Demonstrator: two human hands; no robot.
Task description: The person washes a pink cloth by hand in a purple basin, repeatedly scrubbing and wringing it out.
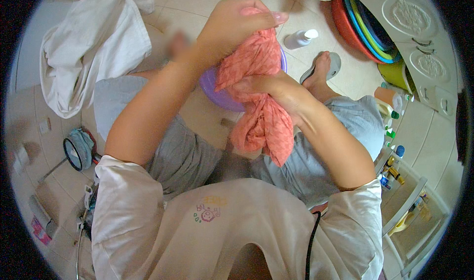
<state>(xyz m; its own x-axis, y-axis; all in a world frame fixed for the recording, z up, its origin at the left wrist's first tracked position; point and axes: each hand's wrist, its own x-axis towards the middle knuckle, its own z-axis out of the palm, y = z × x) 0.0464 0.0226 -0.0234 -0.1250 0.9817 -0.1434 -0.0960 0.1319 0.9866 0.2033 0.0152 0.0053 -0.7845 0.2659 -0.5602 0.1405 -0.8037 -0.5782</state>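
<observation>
A coral-pink patterned cloth [255, 56] is stretched between my two hands, bunched and creased. My left hand [239, 22], the farther one, grips its upper end with the thumb laid across. Lower down, my right hand [276, 87] has its fingers wrapped around the cloth's gathered middle. The loose end hangs below that fist in folds, between my knees. Behind and beneath the cloth, a purple plastic basin [222, 89] stands on the floor, its inside mostly hidden by the cloth and my arms.
A white pump bottle [300, 39] stands on the tiles beyond the basin. Nested coloured basins [355, 32] lean against the cabinet [407, 24] at right. Several bottles and a drawer unit [403, 191] line my right side. White fabric [92, 50] hangs at left.
</observation>
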